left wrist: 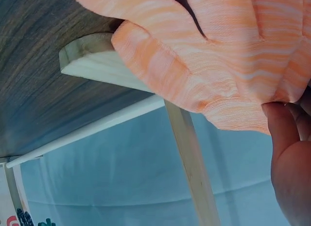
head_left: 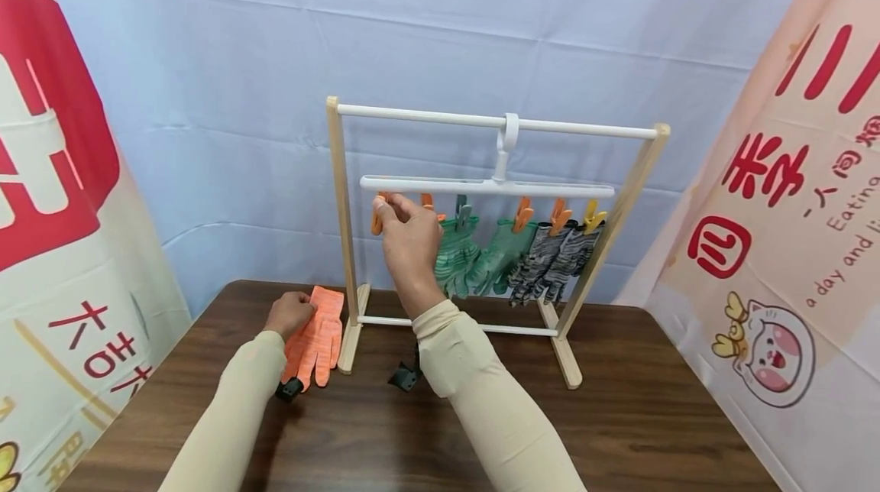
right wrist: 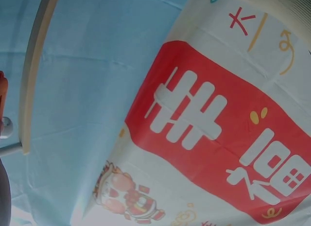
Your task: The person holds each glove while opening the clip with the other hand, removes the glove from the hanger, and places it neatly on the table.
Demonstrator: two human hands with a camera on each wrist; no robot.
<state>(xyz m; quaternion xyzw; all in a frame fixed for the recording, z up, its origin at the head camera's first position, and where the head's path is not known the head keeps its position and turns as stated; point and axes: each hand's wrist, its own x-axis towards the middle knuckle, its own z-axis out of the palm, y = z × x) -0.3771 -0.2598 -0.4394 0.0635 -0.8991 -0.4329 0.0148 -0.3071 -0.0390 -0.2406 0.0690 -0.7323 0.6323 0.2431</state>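
A: What to see first, in the head view?
B: With the left hand, holds an orange glove near its cuff, between thumb and fingers.
A: And where to find this glove?
B: Left of the wooden rack, beside its left foot, with the glove fingers directed to the near side of the brown table. Cannot tell if fully resting on the table top or a little lifted.
A: And with the right hand?
B: Pinches an orange clothespin at the left end of the white hanger. Cannot tell whether touching the hanger.
A: What else on the hanger?
B: Two green gloves and two black-and-grey gloves, hanging from orange, grey-green and yellow clothespins.
A: And in the left wrist view?
B: Shows the same glove from close, with pale stripes, pinched at the cuff by the thumb and a finger, and partly covering the rack's foot.
A: In the right wrist view, then?
B: Shows mostly light blue cloth and a printed cloth with red band, plus one wooden post. At the left border, only a cut orange piece, too small to name. Cannot tell from here the hold of the right hand.
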